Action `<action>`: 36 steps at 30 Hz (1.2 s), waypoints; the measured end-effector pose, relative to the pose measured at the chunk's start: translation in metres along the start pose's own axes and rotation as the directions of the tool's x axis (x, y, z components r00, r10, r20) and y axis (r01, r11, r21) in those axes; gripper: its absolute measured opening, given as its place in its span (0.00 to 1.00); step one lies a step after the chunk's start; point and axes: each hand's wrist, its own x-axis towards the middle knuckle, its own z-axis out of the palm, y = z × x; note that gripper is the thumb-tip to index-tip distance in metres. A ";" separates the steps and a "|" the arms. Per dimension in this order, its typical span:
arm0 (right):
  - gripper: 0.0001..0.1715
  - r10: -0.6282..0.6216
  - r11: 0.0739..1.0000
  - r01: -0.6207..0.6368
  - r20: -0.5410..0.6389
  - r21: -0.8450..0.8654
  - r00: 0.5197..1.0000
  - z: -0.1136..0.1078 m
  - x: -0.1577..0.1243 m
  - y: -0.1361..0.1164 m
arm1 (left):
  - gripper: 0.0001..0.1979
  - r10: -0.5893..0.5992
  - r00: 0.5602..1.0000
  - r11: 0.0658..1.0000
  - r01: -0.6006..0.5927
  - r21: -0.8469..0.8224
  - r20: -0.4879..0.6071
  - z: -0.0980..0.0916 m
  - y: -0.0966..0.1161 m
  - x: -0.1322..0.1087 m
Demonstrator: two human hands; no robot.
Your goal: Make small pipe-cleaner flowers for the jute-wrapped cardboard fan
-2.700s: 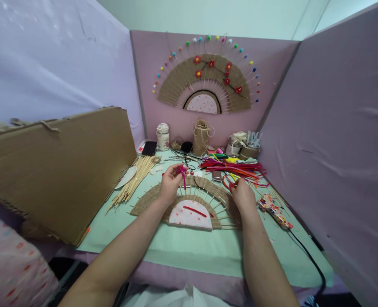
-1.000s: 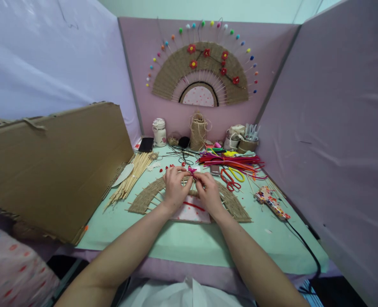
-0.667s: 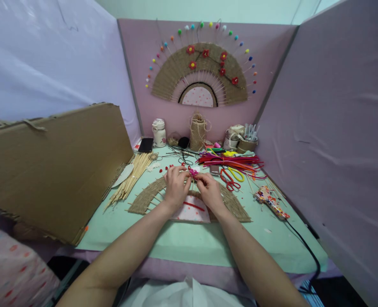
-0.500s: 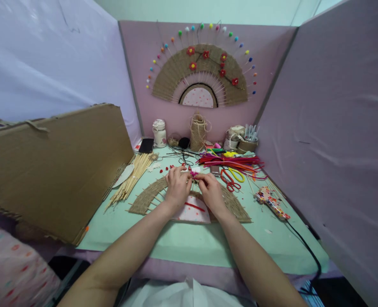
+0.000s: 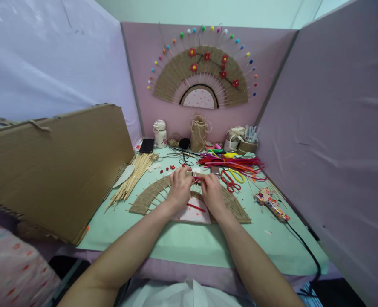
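Between the fingertips of both hands is a small magenta pipe-cleaner piece point(image 5: 196, 179), bent into a shape I cannot fully make out. My left hand point(image 5: 180, 185) pinches it from the left, and my right hand point(image 5: 212, 188) grips its other side. Both hands are over a twine-wrapped fan point(image 5: 151, 192) that lies flat on the table, its thin sticks spreading from a pink spotted half-round base point(image 5: 191, 215). A straight red pipe-cleaner strip point(image 5: 196, 207) rests on that base. The fan's upper middle is partly hidden by my hands.
Bamboo skewers point(image 5: 134, 177) lie left beside a large cardboard sheet point(image 5: 57, 170). Pipe cleaners point(image 5: 230, 162), red scissors point(image 5: 230, 183) and a corded glue gun point(image 5: 272, 204) are on the right. A twine spool point(image 5: 198, 134) stands behind, below a finished fan point(image 5: 172, 79) on the back panel.
Both hands have moved slightly down and to the right with the magenta piece. The left fingers have shifted around it. The fan has stayed in place.
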 end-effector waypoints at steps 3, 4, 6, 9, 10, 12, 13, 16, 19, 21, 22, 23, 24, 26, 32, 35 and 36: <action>0.13 0.012 0.999 -0.012 -0.006 0.053 1.000 -0.001 0.001 0.000 | 0.08 -0.026 0.999 0.999 0.025 -0.037 -0.030 0.000 -0.001 0.001; 0.13 0.015 0.997 -0.014 -0.006 0.072 1.000 -0.001 0.001 0.000 | 0.07 -0.047 0.998 0.998 0.045 -0.047 -0.042 -0.001 -0.001 0.001; 0.11 0.018 0.994 -0.017 -0.007 0.110 1.000 -0.001 0.001 0.000 | 0.07 -0.086 0.995 0.995 0.082 -0.061 -0.059 0.000 -0.002 0.002; 0.08 0.024 0.987 -0.022 -0.010 0.160 1.000 -0.001 0.001 -0.001 | 0.06 -0.107 0.992 0.992 0.102 -0.076 -0.062 0.000 -0.003 0.001; 0.08 0.028 0.985 -0.026 -0.011 0.174 1.000 -0.001 0.001 -0.002 | 0.06 -0.108 0.992 0.991 0.102 -0.085 -0.065 0.001 -0.002 0.001; 0.08 0.037 0.981 -0.034 -0.013 0.193 0.999 -0.001 0.001 -0.002 | 0.06 -0.111 0.991 0.988 0.102 -0.112 -0.076 0.001 -0.002 0.001; 0.08 0.043 0.980 -0.039 -0.013 0.197 0.999 -0.002 0.001 -0.001 | 0.06 -0.115 0.990 0.986 0.103 -0.130 -0.083 0.001 -0.002 0.001; 0.09 0.057 0.978 -0.053 -0.011 0.202 0.998 -0.004 0.001 -0.001 | 0.13 -0.140 0.986 0.972 0.119 -0.202 -0.093 0.000 -0.003 0.002; 0.08 0.050 0.978 -0.047 -0.009 0.206 0.999 -0.006 0.001 -0.001 | 0.18 -0.169 0.982 0.945 0.137 -0.299 -0.087 -0.001 -0.006 0.004; 0.08 0.033 0.979 -0.029 -0.016 0.202 0.999 -0.007 0.000 -0.003 | 0.18 -0.175 0.981 0.925 0.133 -0.355 -0.088 -0.001 -0.008 0.005; 0.08 0.022 0.981 -0.018 -0.021 0.195 1.000 -0.008 0.000 -0.004 | 0.18 -0.174 0.981 0.917 0.129 -0.377 -0.088 -0.001 -0.009 0.006; 0.08 0.012 0.982 -0.008 -0.024 0.187 1.000 -0.008 0.000 -0.004 | 0.18 -0.174 0.981 0.910 0.126 -0.395 -0.088 0.000 -0.010 0.006; 0.08 0.003 0.984 0.001 -0.025 0.180 1.000 -0.009 0.000 -0.005 | 0.18 -0.176 0.981 0.903 0.126 -0.411 -0.086 0.000 -0.011 0.007; 0.09 -0.007 0.984 0.011 -0.022 0.180 1.000 -0.009 0.001 -0.006 | 0.17 -0.194 0.977 0.887 0.139 -0.440 -0.083 0.001 -0.013 0.007; 0.09 -0.006 0.966 0.001 0.018 0.260 1.000 -0.008 0.001 -0.006 | 0.14 -0.284 0.957 0.856 0.224 -0.466 -0.061 0.002 -0.018 0.010; 0.08 0.003 0.954 -0.013 0.034 0.299 0.999 -0.008 0.001 -0.006 | 0.12 -0.308 0.950 0.844 0.252 -0.473 -0.043 0.002 -0.020 0.011; 0.08 0.008 0.952 -0.018 0.035 0.306 0.999 -0.008 0.002 -0.006 | 0.11 -0.316 0.947 0.842 0.257 -0.475 -0.047 0.002 -0.020 0.011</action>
